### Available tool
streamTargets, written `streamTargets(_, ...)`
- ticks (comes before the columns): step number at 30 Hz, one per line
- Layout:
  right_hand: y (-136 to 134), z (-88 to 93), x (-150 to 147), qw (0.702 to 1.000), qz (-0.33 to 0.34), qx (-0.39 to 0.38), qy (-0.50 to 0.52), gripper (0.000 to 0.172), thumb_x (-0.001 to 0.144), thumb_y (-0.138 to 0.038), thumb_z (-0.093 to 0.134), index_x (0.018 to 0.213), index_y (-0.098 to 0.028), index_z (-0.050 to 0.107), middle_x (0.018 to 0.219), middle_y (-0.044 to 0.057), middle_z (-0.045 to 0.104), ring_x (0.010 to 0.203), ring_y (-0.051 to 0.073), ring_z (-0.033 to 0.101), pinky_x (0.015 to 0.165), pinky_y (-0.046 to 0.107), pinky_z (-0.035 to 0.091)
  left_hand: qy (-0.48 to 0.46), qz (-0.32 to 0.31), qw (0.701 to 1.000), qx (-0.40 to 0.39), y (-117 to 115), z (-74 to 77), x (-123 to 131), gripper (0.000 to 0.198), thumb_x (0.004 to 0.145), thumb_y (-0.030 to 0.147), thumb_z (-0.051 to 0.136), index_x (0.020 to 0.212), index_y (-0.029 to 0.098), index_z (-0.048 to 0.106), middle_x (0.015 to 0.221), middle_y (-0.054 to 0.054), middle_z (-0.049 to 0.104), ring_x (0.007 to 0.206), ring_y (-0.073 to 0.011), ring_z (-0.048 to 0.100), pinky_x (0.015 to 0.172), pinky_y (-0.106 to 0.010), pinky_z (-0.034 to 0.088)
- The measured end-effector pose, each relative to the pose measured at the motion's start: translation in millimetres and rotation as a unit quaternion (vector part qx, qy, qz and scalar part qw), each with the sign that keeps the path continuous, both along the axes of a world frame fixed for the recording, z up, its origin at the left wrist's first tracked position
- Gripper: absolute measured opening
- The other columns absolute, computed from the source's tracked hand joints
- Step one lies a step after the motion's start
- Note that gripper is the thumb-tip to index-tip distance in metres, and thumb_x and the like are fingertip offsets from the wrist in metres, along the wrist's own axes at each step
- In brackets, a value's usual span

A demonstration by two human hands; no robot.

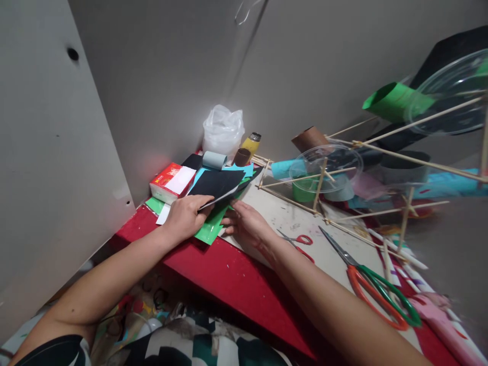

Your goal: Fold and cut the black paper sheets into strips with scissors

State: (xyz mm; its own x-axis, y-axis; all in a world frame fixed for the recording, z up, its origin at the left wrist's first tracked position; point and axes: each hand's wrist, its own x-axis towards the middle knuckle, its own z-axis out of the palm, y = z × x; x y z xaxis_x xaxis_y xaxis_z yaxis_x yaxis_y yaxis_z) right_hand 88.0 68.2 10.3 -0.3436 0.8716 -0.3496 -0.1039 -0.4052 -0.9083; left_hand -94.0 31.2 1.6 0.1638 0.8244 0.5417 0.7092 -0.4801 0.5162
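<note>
Between my hands, at the near edge of the table, lies a pile of coloured sheets. My left hand (185, 216) pinches the near edge of the black paper (217, 184), lifting it a little so its pale underside edge shows. Beneath it is a glossy green sheet (209, 229), sticking out toward me. My right hand (247, 221) is at the green sheet's right edge, fingers loosely apart; some fingertips touch or slip under it. Light blue paper (244, 169) shows behind the black sheet. Small red-handled scissors (299, 241) lie just right of my right hand.
A red tissue pack (171, 180) stands left of the pile, a white plastic bag (223, 129) and a yellow bottle (252, 144) behind. Large scissors (371, 284) with orange and green handles lie right. A wooden stick frame (287, 201) with plastic bowls (326, 168) fills the right side.
</note>
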Motion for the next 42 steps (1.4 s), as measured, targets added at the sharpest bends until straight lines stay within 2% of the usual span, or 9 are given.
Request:
streamTargets(8, -6, -4.8, -5, 0.996, -0.091, -0.011, 0.015, 0.006, 0.074, -0.017, 0.060, 0.077, -0.013, 0.064, 0.057, 0.004, 0.066, 0.042, 0.018, 0.060, 0.035, 0.027, 0.050, 0.070, -0.074, 0.994, -0.036, -3, 1.0, 3, 0.058, 0.074, 0.033, 0.066, 0.128, 0.016, 0.052, 0.129, -0.011, 0.059, 0.120, -0.0259, 0.053, 0.101, -0.043, 0.043)
streamTargets(12, -8, -3.1, -6, 0.992, -0.111, -0.018, 0.049, 0.009, 0.075, -0.016, 0.058, 0.077, -0.013, 0.066, 0.067, 0.006, 0.071, 0.055, 0.020, 0.066, 0.050, 0.030, 0.057, 0.110, -0.078, 0.989, -0.065, -4, 2.5, 7, 0.073, 0.068, 0.027, 0.066, 0.136, 0.015, 0.043, 0.139, -0.013, 0.050, 0.131, -0.0271, 0.041, 0.110, -0.044, 0.033)
streamTargets(16, -5, -1.9, -8, 0.991, -0.115, -0.016, 0.070, 0.014, 0.078, -0.013, 0.055, 0.083, -0.014, 0.068, 0.078, 0.006, 0.074, 0.066, 0.018, 0.069, 0.064, 0.028, 0.058, 0.114, -0.044, 0.989, -0.081, -8, 6.3, 18, 0.081, 0.070, 0.038, 0.067, 0.141, 0.015, 0.036, 0.146, -0.016, 0.039, 0.135, -0.0325, 0.034, 0.111, -0.052, 0.028)
streamTargets(18, -4, -2.6, -8, 0.991, -0.115, -0.015, 0.067, 0.014, 0.080, -0.013, 0.054, 0.084, -0.014, 0.067, 0.077, 0.005, 0.074, 0.065, 0.017, 0.068, 0.063, 0.027, 0.058, 0.102, -0.038, 0.990, -0.085, -8, 8.2, 23, 0.078, 0.072, 0.035, 0.067, 0.141, 0.014, 0.037, 0.145, -0.018, 0.039, 0.135, -0.0332, 0.034, 0.110, -0.054, 0.028)
streamTargets(21, -8, -4.7, -2, 0.994, -0.096, -0.018, 0.049, 0.013, 0.083, -0.018, 0.053, 0.085, -0.015, 0.065, 0.072, 0.005, 0.072, 0.056, 0.016, 0.066, 0.050, 0.027, 0.056, 0.028, -0.054, 0.995, -0.083, -6, 10.4, 27, 0.065, 0.073, 0.021, 0.063, 0.135, 0.012, 0.045, 0.137, -0.015, 0.051, 0.128, -0.0267, 0.046, 0.107, -0.044, 0.037)
streamTargets(27, -39, -7.5, 15, 0.997, -0.062, -0.040, -0.009, 0.016, 0.090, -0.021, 0.050, 0.078, -0.014, 0.060, 0.063, 0.003, 0.067, 0.044, 0.010, 0.060, 0.035, 0.015, 0.046, -0.100, -0.050, 0.985, -0.133, -1, 11.3, 25, 0.058, 0.067, 0.008, 0.061, 0.124, 0.015, 0.056, 0.123, -0.010, 0.064, 0.112, -0.0225, 0.060, 0.098, -0.038, 0.048)
streamTargets(32, -44, -2.6, 5, 0.995, 0.006, -0.087, -0.047, 0.029, 0.092, -0.030, 0.050, 0.077, -0.009, 0.063, 0.057, 0.008, 0.067, 0.039, 0.012, 0.059, 0.030, 0.016, 0.043, -0.124, -0.067, 0.981, -0.130, 1, 6.7, 25, 0.059, 0.066, 0.006, 0.060, 0.124, 0.017, 0.057, 0.122, -0.009, 0.064, 0.112, -0.0220, 0.060, 0.099, -0.038, 0.048)
streamTargets(37, -36, 1.1, -15, 0.993, 0.032, -0.097, -0.056, 0.019, 0.090, -0.019, 0.051, 0.077, -0.010, 0.063, 0.051, 0.004, 0.064, 0.036, 0.010, 0.056, 0.029, 0.014, 0.040, -0.122, -0.070, 0.981, -0.130, 2, 5.4, 25, 0.060, 0.065, 0.003, 0.059, 0.123, 0.016, 0.057, 0.121, -0.008, 0.064, 0.112, -0.0217, 0.060, 0.099, -0.037, 0.047)
streamTargets(42, -41, -2.0, -15, 0.993, 0.025, -0.099, -0.063, 0.021, 0.089, -0.011, 0.046, 0.075, -0.011, 0.061, 0.049, 0.002, 0.063, 0.035, 0.008, 0.054, 0.029, 0.013, 0.040, -0.107, -0.076, 0.983, -0.124, 1, 5.3, 25, 0.059, 0.065, 0.003, 0.058, 0.122, 0.015, 0.058, 0.119, -0.008, 0.066, 0.108, -0.0205, 0.062, 0.096, -0.035, 0.049)
